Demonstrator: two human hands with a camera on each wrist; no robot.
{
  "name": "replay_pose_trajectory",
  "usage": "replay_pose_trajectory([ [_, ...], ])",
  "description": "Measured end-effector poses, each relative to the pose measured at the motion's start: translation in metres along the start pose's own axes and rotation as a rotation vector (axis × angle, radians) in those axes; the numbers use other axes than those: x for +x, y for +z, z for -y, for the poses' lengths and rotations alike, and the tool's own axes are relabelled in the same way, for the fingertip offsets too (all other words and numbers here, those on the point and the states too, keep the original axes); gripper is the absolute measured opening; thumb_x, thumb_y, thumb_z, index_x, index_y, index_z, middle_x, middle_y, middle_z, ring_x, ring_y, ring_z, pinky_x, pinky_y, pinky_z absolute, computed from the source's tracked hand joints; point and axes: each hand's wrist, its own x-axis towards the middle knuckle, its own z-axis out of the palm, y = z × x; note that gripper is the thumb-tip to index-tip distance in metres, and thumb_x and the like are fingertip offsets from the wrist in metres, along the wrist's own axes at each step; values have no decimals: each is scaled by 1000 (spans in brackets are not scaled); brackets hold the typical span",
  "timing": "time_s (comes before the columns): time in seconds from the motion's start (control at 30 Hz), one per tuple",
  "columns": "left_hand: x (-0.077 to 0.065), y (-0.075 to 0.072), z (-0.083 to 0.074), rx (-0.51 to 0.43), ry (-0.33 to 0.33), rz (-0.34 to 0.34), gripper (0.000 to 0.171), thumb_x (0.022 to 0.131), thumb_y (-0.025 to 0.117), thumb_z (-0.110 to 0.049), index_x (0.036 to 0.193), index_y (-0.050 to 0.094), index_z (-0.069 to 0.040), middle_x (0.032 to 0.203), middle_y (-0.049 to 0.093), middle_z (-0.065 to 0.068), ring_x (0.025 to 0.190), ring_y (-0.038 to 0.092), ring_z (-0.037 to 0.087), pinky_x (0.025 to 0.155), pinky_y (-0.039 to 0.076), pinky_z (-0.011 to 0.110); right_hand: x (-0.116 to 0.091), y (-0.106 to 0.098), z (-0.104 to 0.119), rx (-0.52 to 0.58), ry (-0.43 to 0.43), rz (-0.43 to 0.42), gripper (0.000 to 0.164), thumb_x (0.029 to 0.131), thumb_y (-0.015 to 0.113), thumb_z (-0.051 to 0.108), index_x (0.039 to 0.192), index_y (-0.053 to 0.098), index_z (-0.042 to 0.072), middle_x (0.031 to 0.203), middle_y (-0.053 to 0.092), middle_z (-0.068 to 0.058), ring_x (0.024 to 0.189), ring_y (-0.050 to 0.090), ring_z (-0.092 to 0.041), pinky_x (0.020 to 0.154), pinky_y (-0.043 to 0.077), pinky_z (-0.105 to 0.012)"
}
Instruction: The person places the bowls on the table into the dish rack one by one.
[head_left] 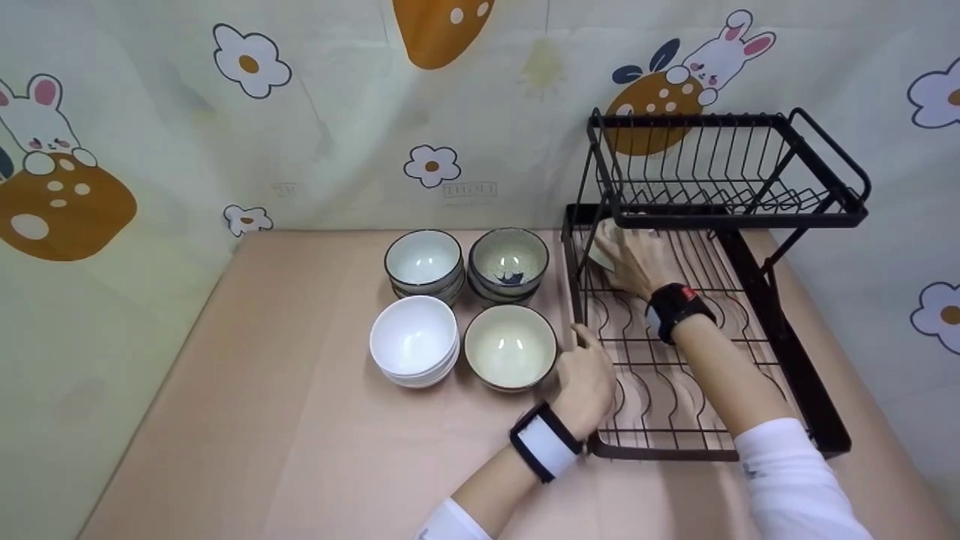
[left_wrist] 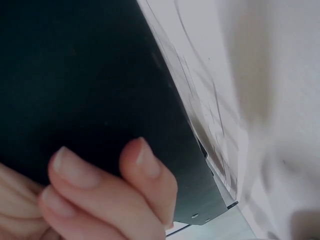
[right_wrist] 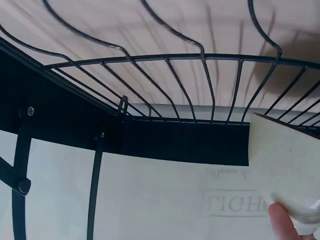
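Observation:
A two-tier black dish rack [head_left: 780, 322] stands on the right. At the back left of its lower tier my right hand [head_left: 634, 259] holds a cream bowl [right_wrist: 285, 160] with a dark rim, tilted on its side. In the head view, the hand and upper tier hide most of that bowl; one fingertip [right_wrist: 282, 220] touches it in the right wrist view. My left hand [head_left: 587, 382] grips the rack's left side rail, near the front. Its curled fingers [left_wrist: 107, 200] lie against the dark side panel [left_wrist: 95, 85] in the left wrist view.
Left of the rack are stacked pale blue-grey bowls [head_left: 424, 259], stacked grey-green bowls [head_left: 510, 255], stacked white bowls [head_left: 414, 337] and a cream bowl [head_left: 510, 349] with a dark rim. The upper tier [head_left: 739, 221] overhangs the rack's back. A patterned curtain [head_left: 330, 150] rises behind.

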Motion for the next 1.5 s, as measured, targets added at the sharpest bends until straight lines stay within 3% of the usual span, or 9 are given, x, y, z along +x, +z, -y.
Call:
replay_pose_trajectory([
  [0.13, 0, 0, -1, -11, -10, -6, 61, 92, 54, -37, 139, 41, 0, 68, 68, -5, 55, 59, 5, 40, 41, 20, 1, 8, 4, 1, 2, -49, 67, 70, 74, 31, 129, 46, 18, 128, 41, -22, 74, 58, -35, 39, 50, -38],
  [0.43, -1, 2, 0, 11, -8, -37, 58, 95, 49, -37, 138, 43, 1, 65, 66, -7, 52, 58, 4, 38, 40, 20, 2, 13, 7, -13, 18, -33, 77, 69, 78, 48, 133, 47, 17, 133, 41, -21, 109, 53, -41, 64, 58, -49],
  [0.57, -2, 3, 0, -5, -13, -72, 57, 97, 45, -40, 135, 45, 2, 65, 67, -7, 53, 60, 4, 40, 40, 20, 2, 12, 10, 68, 43, -13, 75, 68, 79, 41, 130, 50, 11, 131, 46, -22, 111, 51, -40, 56, 57, -48],
  [0.7, -1, 4, 0, -27, -35, -109, 55, 99, 43, -42, 132, 48, 2, 63, 67, -6, 53, 61, 5, 40, 40, 20, 3, 9, 13, 109, 60, 84, 76, 66, 78, 38, 131, 51, 11, 130, 49, -22, 108, 51, -39, 55, 56, -49],
  [0.83, -1, 3, -1, -47, -54, -105, 55, 98, 44, -42, 133, 48, 0, 64, 68, -6, 54, 62, 5, 41, 41, 20, 4, 7, 15, 116, 80, 135, 74, 67, 77, 37, 131, 51, 11, 131, 50, -22, 109, 51, -40, 67, 55, -52],
  [0.93, 0, 1, 0, -51, -45, -61, 56, 95, 50, -39, 135, 45, 0, 68, 69, -5, 57, 63, 6, 43, 42, 21, 2, 12, 18, 109, 87, 88, 72, 66, 76, 35, 130, 53, 11, 130, 51, -23, 111, 48, -42, 72, 53, -56],
  [1.1, 0, 1, -1, -38, -27, -33, 58, 92, 55, -35, 137, 43, 0, 71, 70, -5, 58, 63, 5, 43, 43, 20, 2, 14, 24, 56, 86, 110, 69, 70, 72, 31, 131, 50, 10, 128, 50, -26, 114, 46, -46, 84, 49, -59],
  [1.27, -1, 1, -1, -16, -18, -39, 58, 92, 54, -34, 137, 44, 0, 67, 68, -7, 53, 59, 4, 40, 41, 20, 3, 10, 29, 88, 137, 162, 66, 72, 69, 25, 133, 49, 9, 130, 48, -27, 118, 43, -49, 76, 52, -60],
  [1.5, 0, 2, 1, -23, -18, -52, 57, 91, 54, -34, 136, 45, 1, 67, 68, -7, 56, 61, 5, 41, 42, 20, -2, 0, 30, 238, 218, 70, 64, 71, 72, 24, 131, 50, 16, 130, 46, -21, 117, 45, -46, 64, 55, -56],
])
